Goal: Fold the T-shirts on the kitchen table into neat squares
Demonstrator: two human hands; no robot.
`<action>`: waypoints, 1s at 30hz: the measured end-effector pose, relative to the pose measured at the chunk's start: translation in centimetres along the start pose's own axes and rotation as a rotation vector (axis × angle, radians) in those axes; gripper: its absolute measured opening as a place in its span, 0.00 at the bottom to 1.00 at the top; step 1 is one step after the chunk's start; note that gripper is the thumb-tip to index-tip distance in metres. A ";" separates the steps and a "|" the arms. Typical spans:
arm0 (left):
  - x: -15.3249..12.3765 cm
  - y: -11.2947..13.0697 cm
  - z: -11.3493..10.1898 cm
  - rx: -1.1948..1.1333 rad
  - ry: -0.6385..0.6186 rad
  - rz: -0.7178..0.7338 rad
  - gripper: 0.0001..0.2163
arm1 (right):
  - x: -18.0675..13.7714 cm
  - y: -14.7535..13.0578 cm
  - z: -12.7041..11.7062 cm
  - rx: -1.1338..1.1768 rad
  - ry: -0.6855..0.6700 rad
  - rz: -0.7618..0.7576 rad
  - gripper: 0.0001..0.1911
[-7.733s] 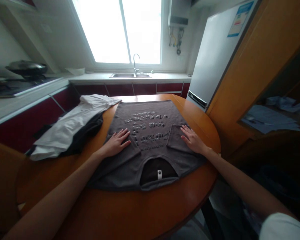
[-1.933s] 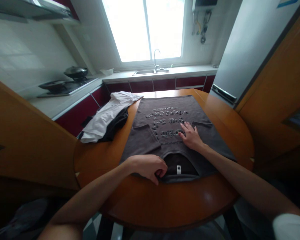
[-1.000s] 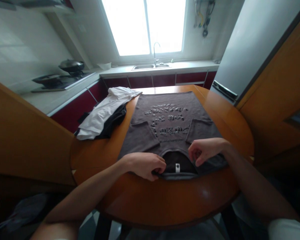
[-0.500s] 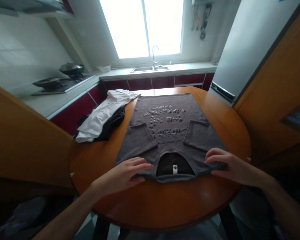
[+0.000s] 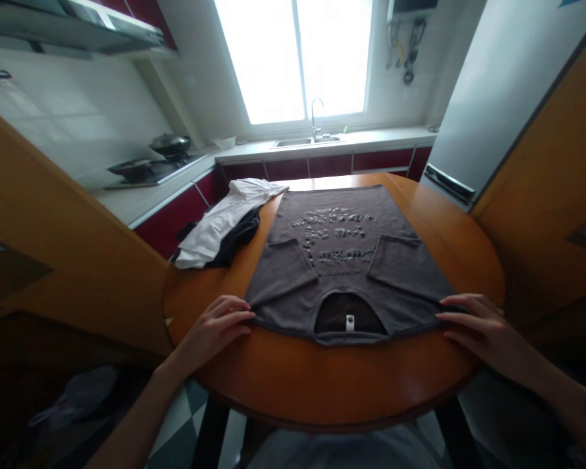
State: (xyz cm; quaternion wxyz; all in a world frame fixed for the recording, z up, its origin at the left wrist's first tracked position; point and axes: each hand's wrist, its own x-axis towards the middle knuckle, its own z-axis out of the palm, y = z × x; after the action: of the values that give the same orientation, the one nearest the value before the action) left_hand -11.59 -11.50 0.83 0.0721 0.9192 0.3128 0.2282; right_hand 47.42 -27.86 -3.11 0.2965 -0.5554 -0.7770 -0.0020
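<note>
A dark grey T-shirt [image 5: 342,260] with raised lettering lies flat on a round orange wooden table [image 5: 332,384], collar toward me, both sleeves folded in over the chest. My left hand [image 5: 215,329] rests open on the table with its fingertips at the shirt's near left shoulder corner. My right hand [image 5: 483,329] lies open at the near right shoulder corner, fingers touching the fabric edge. Neither hand grips anything.
A pile of white and black clothes [image 5: 224,225] hangs over the table's far left edge. Behind are a counter with a sink and tap [image 5: 312,127], a stove with a pan [image 5: 168,146] at left, and a fridge [image 5: 498,98] and wooden cabinet [image 5: 557,176] at right.
My left hand let go of the collar and slid out to the left shoulder corner. My right hand moved from the chest to the right shoulder corner; both now lie open.
</note>
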 end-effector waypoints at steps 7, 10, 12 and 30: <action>0.4 0.7 -0.3 0.062 0.008 0.014 0.09 | -0.3 1.0 0.8 -0.069 0.083 -0.017 0.11; 0.5 0.8 -0.2 0.088 -0.006 0.016 0.09 | -0.4 1.0 0.9 -0.102 0.083 -0.017 0.12; 0.4 0.6 -0.1 0.091 -0.009 0.013 0.08 | -0.4 0.9 0.8 -0.116 0.083 -0.019 0.12; 0.6 -0.4 -0.3 0.013 -0.085 0.030 0.12 | 0.4 0.7 0.3 -0.111 0.039 0.012 0.10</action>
State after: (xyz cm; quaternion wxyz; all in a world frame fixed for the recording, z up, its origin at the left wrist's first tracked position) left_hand -11.55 -10.84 1.18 0.0759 0.9330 0.2971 0.1882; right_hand 47.78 -27.13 -3.43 0.2804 -0.5755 -0.7664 -0.0540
